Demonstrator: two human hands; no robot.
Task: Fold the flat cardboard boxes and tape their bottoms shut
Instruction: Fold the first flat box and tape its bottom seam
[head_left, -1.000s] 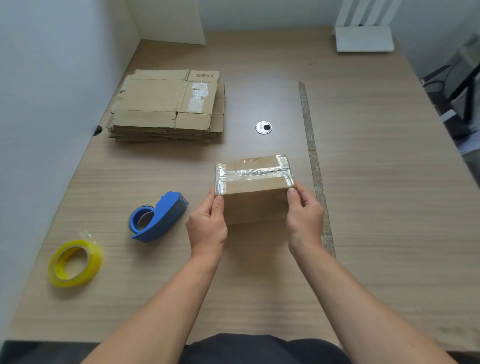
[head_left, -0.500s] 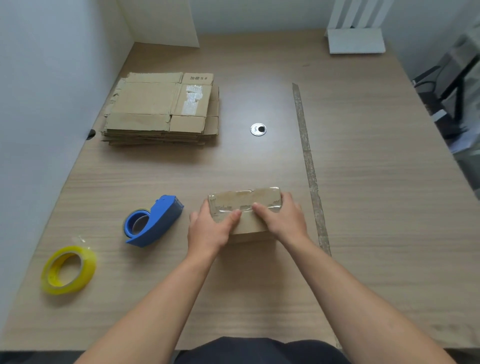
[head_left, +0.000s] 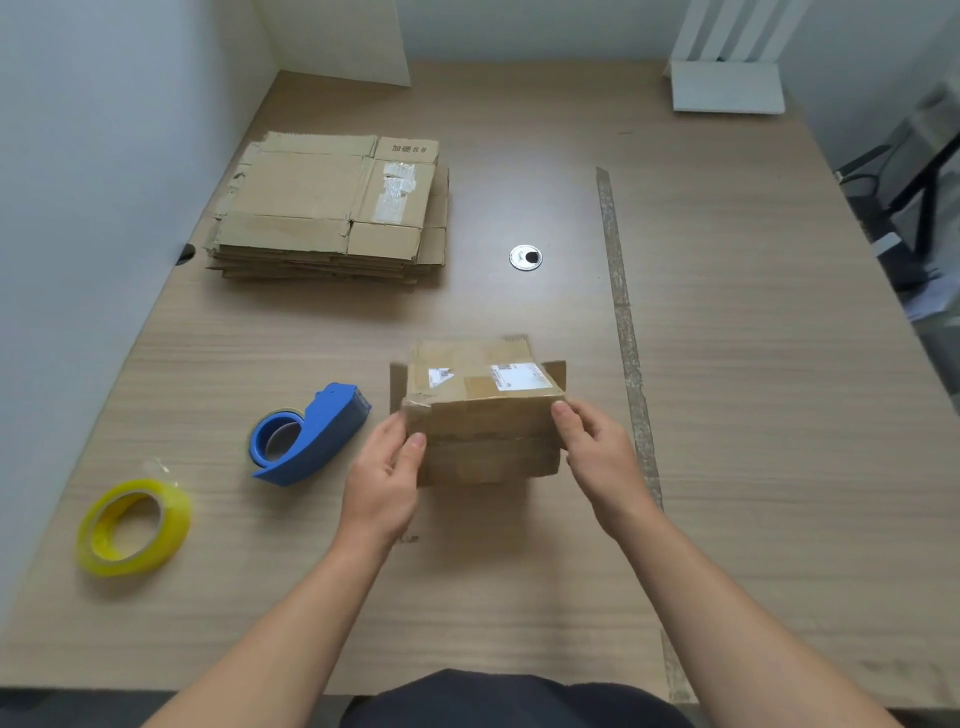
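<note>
While the box (head_left: 483, 415) lies between our two hands over the middle of the table (head_left: 753, 441), we hold it by its short ends. Our left hand (head_left: 389, 467) curls round the left end with the thumb pressed on the near face. Our right hand (head_left: 597, 457) pinches the right end, thumb at the upper near corner and the other fingers out of sight behind. Both grips are narrow and firm on the cardboard.

The box's long axis runs left to right, square to our forearms, so each hand is equally close to its own end. A labelled panel faces up, and loose flaps stick out at the far corners. The near face shows a level seam, which is probably the taped bottom turned towards us, though the tape itself is hard to make out.

We judge this box nearly finished, so what matters next is where the remaining things lie. The stack of flat boxes (head_left: 332, 208) sits well apart at the far left, nearer our left hand. The blue tape dispenser (head_left: 311, 436) lies just beside that same hand, with the yellow tape roll (head_left: 132, 527) further out to the left. The open stretch of table to the right is nearer our right hand, should we set the box down there.
</note>
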